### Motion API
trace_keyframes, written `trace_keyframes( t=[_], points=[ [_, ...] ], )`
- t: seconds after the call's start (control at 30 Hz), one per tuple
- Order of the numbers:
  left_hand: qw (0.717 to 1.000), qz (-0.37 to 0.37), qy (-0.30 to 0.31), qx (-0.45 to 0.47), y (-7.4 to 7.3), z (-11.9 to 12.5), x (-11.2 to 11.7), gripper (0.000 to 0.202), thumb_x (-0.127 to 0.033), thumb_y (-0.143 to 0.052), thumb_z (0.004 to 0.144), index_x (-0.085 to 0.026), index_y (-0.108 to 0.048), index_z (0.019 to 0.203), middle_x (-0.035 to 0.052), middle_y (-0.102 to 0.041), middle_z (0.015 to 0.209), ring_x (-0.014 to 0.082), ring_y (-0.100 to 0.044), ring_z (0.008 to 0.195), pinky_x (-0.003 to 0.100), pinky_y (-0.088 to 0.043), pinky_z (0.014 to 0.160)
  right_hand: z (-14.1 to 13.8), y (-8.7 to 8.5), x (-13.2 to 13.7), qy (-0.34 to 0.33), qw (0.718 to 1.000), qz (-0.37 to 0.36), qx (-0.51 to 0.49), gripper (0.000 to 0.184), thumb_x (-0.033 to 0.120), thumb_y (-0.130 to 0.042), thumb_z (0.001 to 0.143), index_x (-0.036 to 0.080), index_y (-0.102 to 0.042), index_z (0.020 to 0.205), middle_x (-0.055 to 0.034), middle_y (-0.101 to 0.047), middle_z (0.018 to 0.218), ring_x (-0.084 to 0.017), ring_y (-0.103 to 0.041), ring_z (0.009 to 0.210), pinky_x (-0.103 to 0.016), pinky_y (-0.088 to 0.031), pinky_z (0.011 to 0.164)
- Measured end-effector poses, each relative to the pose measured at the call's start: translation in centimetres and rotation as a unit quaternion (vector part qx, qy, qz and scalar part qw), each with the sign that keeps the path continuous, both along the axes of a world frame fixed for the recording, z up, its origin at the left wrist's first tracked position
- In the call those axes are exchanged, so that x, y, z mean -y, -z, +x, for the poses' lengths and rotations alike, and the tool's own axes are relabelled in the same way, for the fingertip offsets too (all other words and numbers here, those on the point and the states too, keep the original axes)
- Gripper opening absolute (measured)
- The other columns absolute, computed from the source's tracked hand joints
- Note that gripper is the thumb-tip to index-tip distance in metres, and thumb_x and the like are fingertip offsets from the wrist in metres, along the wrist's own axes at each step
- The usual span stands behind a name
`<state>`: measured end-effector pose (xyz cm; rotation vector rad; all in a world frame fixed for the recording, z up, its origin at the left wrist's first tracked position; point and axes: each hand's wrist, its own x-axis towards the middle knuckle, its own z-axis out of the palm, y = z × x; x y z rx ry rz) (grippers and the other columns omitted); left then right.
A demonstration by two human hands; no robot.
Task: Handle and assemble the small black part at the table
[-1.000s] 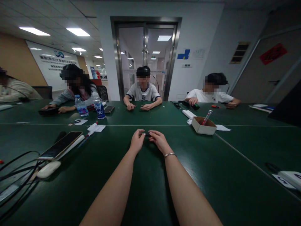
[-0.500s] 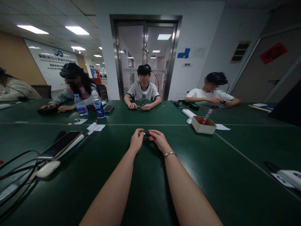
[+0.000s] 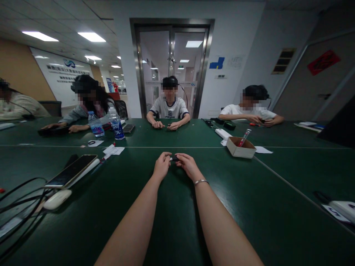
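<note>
Just short of the seam in the green table (image 3: 177, 207), my two hands meet around a small black stick with a silvery end (image 3: 174, 158), much like a USB drive. My right hand (image 3: 188, 164) pinches its black part between thumb and fingers. At the silvery end, the fingertips of my left hand (image 3: 162, 165) are closed on it. Fingers cover much of the stick, so its exact kind cannot be made out. A silver bracelet (image 3: 201, 181) circles my right wrist.
To the left lie a phone (image 3: 71, 170), a white rounded case (image 3: 57, 199) and black cables (image 3: 20, 201). Two bottles (image 3: 116, 123) stand beyond. An open cardboard box (image 3: 240, 149) holding a tube is at right. Several people (image 3: 169, 107) sit across the table.
My hands stay nearly in place, still holding the stick. A little more of its silvery end shows between my fingers. The view has shifted very slightly.
</note>
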<state>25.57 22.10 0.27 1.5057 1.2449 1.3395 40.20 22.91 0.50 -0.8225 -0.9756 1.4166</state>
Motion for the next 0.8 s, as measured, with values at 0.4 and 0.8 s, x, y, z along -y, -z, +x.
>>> trace_keyframes(
  t=[0.4, 0.8],
  points=[
    [1.0, -0.009, 0.004, -0.004, -0.21, 0.02, 0.09, 0.032, -0.039, -0.039, 0.089, -0.018, -0.061, 0.096, -0.0008, -0.052, 0.06, 0.0111, -0.048, 0.053, 0.02, -0.034, 0.049, 0.05, -0.26, 0.12, 0.01, 1.0, -0.002, 0.021, 0.028, 0.026, -0.078, 0.058, 0.013, -0.072, 0.082, -0.0024, -0.063, 0.064, -0.009, -0.054, 0.052, -0.018, -0.039, 0.044],
    [1.0, -0.021, -0.003, 0.012, -0.17, 0.11, 0.04, 0.026, -0.033, -0.044, 0.085, -0.018, -0.06, 0.098, -0.0011, -0.055, 0.065, 0.0098, -0.05, 0.052, 0.02, -0.037, 0.05, 0.04, -0.18, 0.05, 0.015, 1.0, -0.007, 0.017, 0.023, 0.023, -0.075, 0.061, 0.014, -0.071, 0.081, -0.0024, -0.064, 0.065, -0.009, -0.055, 0.052, -0.018, -0.041, 0.045]
  ],
)
